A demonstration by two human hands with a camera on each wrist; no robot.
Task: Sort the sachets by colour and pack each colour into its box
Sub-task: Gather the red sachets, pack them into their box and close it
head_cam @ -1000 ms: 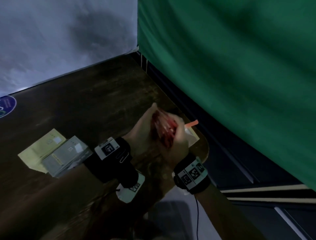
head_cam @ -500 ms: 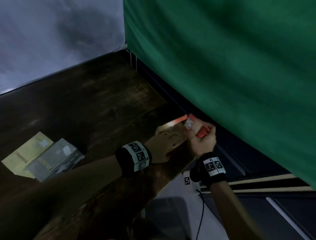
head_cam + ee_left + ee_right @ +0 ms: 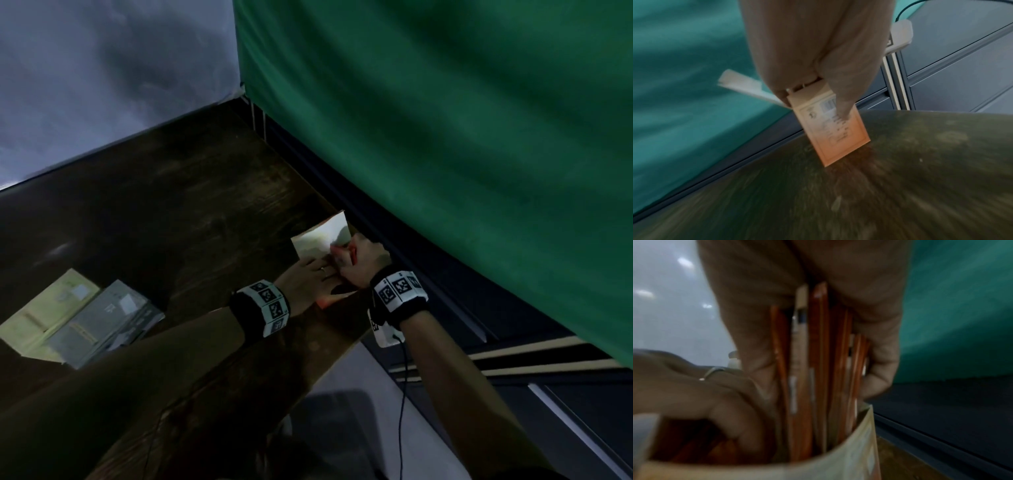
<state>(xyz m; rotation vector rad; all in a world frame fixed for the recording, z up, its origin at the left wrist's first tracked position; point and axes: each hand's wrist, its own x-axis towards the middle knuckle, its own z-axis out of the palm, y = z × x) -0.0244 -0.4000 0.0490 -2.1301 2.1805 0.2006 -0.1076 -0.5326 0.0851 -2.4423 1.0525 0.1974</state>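
An orange box point(image 3: 334, 298) stands at the table's right edge with its pale lid flap point(image 3: 323, 234) open. My left hand point(image 3: 317, 274) grips the box point(image 3: 835, 131) at its top, thumb on the printed face. My right hand point(image 3: 356, 262) holds a bundle of orange sachets point(image 3: 818, 366) between thumb and fingers point(image 3: 881, 363). The sachets' lower ends are inside the box mouth point(image 3: 863, 449). My ringed left fingers point(image 3: 701, 391) hold the rim beside them.
A yellow box point(image 3: 48, 308) and a grey box point(image 3: 106, 320) lie side by side at the left of the dark wooden table point(image 3: 171, 219). A green curtain point(image 3: 445, 137) hangs close on the right, past the table edge. Floor lies below.
A second ago both hands held the sachet bundle together above the table. Since then the left hand took hold of the orange box and the right hand lowered the bundle into its mouth.
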